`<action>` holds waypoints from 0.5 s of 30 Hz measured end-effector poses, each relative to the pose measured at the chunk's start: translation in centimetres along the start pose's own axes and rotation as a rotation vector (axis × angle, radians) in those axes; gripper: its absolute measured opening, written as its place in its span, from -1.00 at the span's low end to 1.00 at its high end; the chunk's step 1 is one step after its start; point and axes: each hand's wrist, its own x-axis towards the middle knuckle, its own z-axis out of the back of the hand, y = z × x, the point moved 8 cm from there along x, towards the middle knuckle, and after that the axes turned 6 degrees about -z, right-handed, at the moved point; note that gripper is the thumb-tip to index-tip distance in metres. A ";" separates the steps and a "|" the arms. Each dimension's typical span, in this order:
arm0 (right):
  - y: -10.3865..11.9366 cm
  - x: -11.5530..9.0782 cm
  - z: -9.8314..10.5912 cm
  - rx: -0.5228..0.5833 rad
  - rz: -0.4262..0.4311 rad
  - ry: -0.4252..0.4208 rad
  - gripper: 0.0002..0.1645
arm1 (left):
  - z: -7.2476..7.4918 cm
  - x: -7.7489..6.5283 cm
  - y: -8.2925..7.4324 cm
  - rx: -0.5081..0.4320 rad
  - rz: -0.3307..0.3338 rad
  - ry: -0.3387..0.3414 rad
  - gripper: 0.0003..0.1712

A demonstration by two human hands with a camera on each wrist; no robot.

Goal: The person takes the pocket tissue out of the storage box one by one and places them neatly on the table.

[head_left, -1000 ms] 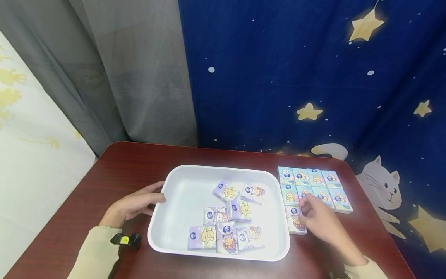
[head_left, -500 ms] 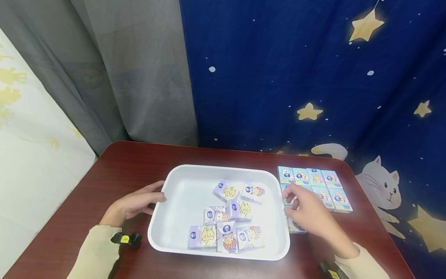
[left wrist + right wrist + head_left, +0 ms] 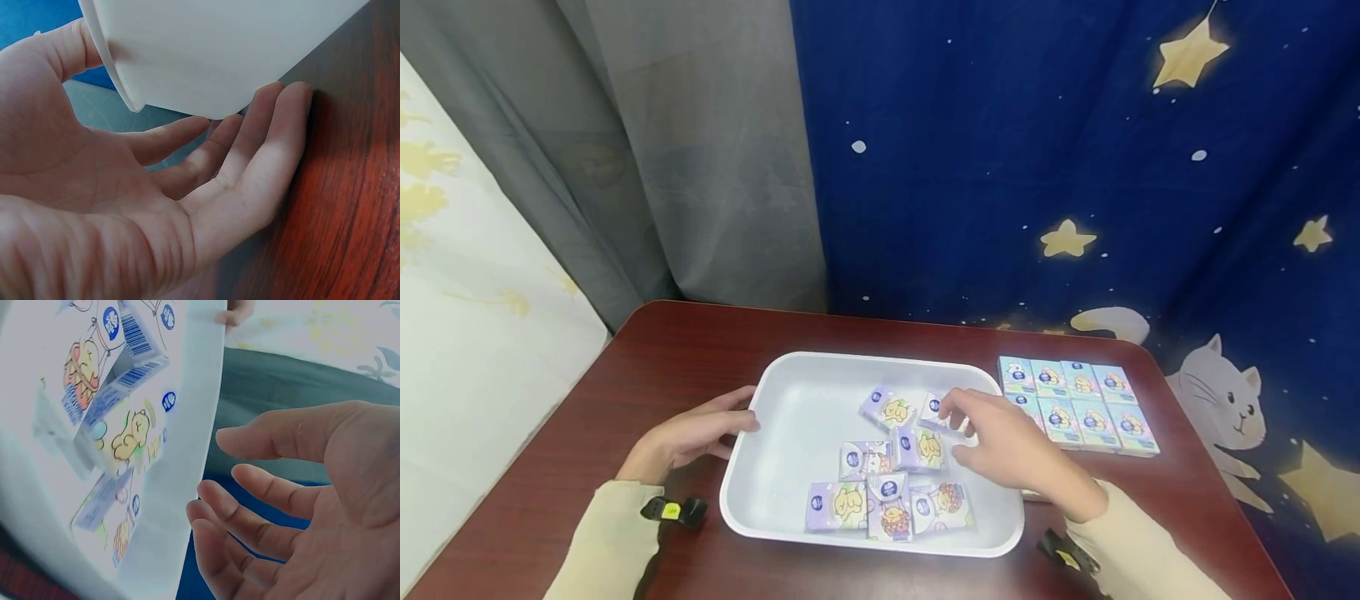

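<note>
A white plastic tray (image 3: 790, 425) holds several purple-and-white tissue packs (image 3: 837, 506), lying loose and partly overlapping on its right side. My left hand (image 3: 688, 435) grips the tray's left side. In the left wrist view its thumb hooks over the rim and its fingers touch the outer wall (image 3: 187, 56) near the base. Over the tray's right part hovers my right hand (image 3: 1011, 442), fingers loosely bent and thumb apart, with nothing between them. Its fingertips overlap the back-right tissue pack (image 3: 932, 411), hiding part of it.
Right of the tray, several blue-green tissue packs (image 3: 1093, 425) lie in two neat rows on the dark red table (image 3: 722, 346). Another pack (image 3: 1034, 496) in front of them is mostly covered by my right hand. Grey and blue star-patterned curtains (image 3: 925, 167) hang behind.
My right hand has let go of the purple-and-white pack in front of the blue-green rows and moved left across the tray's rim. My left hand stays on the tray's side.
</note>
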 end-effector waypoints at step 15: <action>2.5 3.8 -4.5 -0.187 0.149 0.359 -0.24 | -0.1 -0.1 -0.2 0.002 -0.007 0.003 -0.03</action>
